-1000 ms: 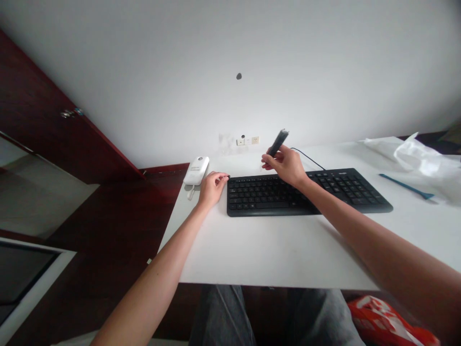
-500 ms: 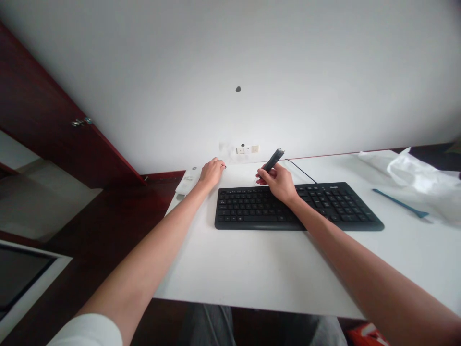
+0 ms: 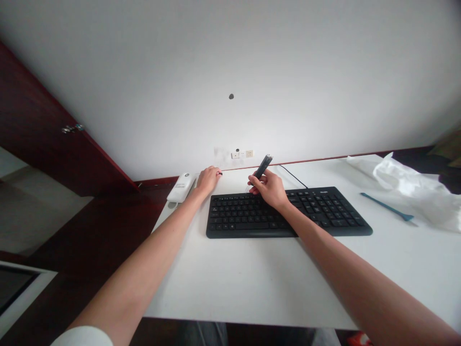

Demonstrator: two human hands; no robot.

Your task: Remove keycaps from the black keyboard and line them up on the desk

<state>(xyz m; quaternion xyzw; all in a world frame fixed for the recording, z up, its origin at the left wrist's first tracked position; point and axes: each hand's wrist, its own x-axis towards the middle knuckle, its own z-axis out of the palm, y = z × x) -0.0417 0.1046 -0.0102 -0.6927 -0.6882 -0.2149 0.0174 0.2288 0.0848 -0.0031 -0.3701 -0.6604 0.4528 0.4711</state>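
Your right hand pinches a dark stick-shaped tool between thumb and fingers, its upper end tilted up and away to the right; the lower end is too fine and blurred to read. That hand sits over the back edge of the black keyboard, and your right forearm cuts across it, so keys in the middle are blocked from view. The keyboard lies flat on the white table, numpad side to your right. Its thin cable leaves the back edge and runs to the rear of the table, right of your hand.

Your left hand is at the table's back left, fingers curled, thumb and fingertips closed on a small dark piece; too small to say what. It is clear of the keyboard. Just left of your wrist: a white device with a strap-like bit at its near end.

Right side, apart from the keyboard: blue pry-type tool lying slantwise, flared end toward you, then a crumpled white plastic bag beyond it. Behind the table, wall sockets low on the wall; dark red door far left. Something red peeks out under the front edge.
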